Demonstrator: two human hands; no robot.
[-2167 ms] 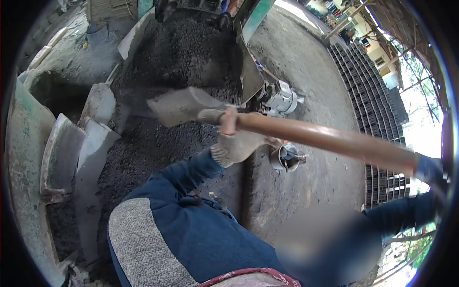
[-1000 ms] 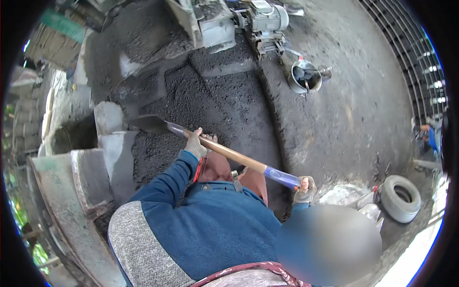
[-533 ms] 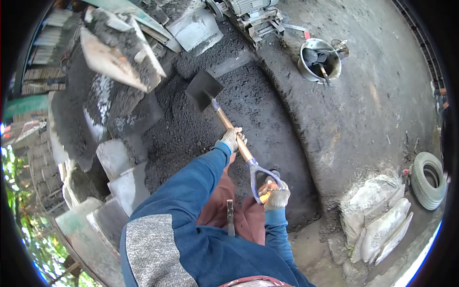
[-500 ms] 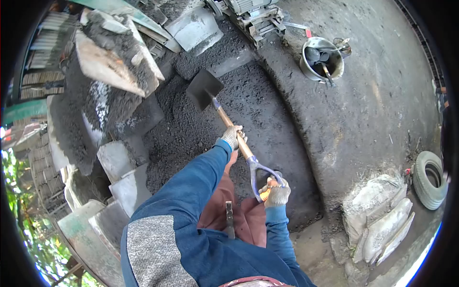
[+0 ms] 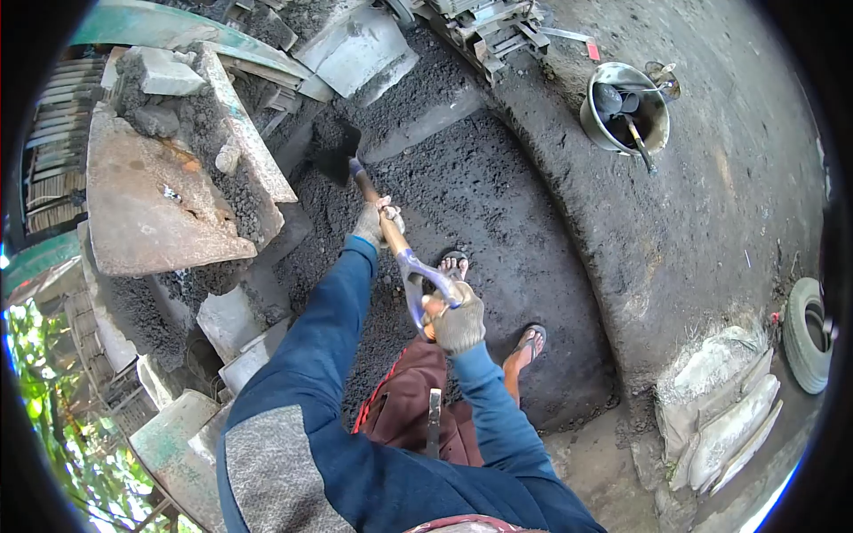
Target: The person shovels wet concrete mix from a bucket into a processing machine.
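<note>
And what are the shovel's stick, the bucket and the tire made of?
The shovel's stick: probably wood, smooth and tan-brown. The bucket: looks like metal, silvery-grey with a bright rim. The tire: likely rubber, dull grey, a thick ring.

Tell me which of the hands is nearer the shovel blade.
Left. The left hand grips the shaft near the shovel blade; the right hand holds the handle farther back.
</note>
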